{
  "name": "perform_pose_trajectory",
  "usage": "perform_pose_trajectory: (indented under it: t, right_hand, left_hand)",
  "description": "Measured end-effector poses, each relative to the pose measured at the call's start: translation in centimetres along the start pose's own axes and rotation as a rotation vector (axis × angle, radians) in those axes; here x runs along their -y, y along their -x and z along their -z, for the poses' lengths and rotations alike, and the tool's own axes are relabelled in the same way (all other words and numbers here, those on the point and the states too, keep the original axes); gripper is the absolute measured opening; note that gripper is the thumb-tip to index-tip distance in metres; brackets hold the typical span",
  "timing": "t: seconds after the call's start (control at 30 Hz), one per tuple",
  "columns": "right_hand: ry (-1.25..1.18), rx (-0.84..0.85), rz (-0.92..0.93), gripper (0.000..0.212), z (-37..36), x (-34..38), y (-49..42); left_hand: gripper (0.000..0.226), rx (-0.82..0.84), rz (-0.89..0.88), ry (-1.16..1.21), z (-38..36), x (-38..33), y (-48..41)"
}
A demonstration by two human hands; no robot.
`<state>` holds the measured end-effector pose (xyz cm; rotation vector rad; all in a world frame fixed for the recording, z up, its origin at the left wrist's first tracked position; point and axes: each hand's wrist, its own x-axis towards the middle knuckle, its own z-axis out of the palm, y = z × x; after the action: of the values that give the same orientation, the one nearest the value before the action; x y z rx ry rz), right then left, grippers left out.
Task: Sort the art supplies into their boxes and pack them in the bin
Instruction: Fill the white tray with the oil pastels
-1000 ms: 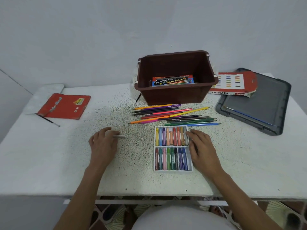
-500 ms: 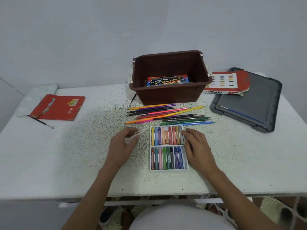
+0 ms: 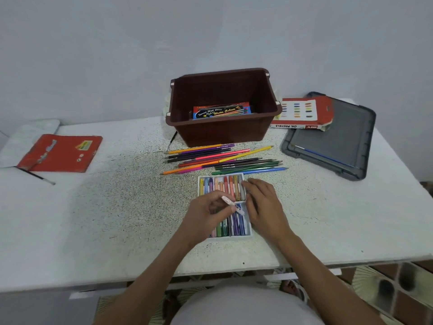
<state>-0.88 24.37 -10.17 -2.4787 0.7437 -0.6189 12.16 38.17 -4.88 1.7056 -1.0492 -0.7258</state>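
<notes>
- Near the table's (image 3: 112, 221) front edge, the left hand (image 3: 206, 215) pinches a white oil pastel (image 3: 228, 201) over the pastel tray (image 3: 234, 237).
- Right hand (image 3: 264, 205) rests, fingers relaxed, against the tray's right rim.

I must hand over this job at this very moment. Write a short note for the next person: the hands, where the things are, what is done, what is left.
Left hand pinches a white pastel over the pastel tray. Right hand rests on the tray's right edge.
Done: the water colour box lies in the brown bin; the tray looks almost full.
Left: seat this pastel, probably slide the tray into the oil pastels box on the grey lid, box the loose coloured pencils, then pack all in the bin.
A thin brush lies by the red packet; a blue brush lies on the grey lid.
</notes>
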Motion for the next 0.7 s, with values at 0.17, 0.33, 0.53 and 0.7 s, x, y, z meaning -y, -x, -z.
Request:
perform_pose_trajectory:
  t: [0.17, 0.33, 0.53, 0.7]
  right_hand:
    - [-0.009, 0.012, -0.001, 0.039, 0.2, -0.1, 0.1]
    - [-0.020, 0.010, -0.010, 0.043, 0.2, 0.0, 0.1]
    - [-0.041, 0.012, 0.003, 0.040, 0.3, 0.1, 0.1]
    - [-0.042, 0.026, 0.000, 0.043, 0.2, 0.0, 0.1]
  left_hand:
    - [0.028, 0.106, -0.011, -0.103, -1.0, -0.3, -0.5]
    - [0.033, 0.191, -0.055, -0.259, -1.0, -0.5, -1.1]
    - [0.032, 0.161, -0.166, -0.464, -1.6, -0.3, -1.3]
    - [0.038, 0.085, -0.202, -0.569, -2.3, 0.7, -1.2]
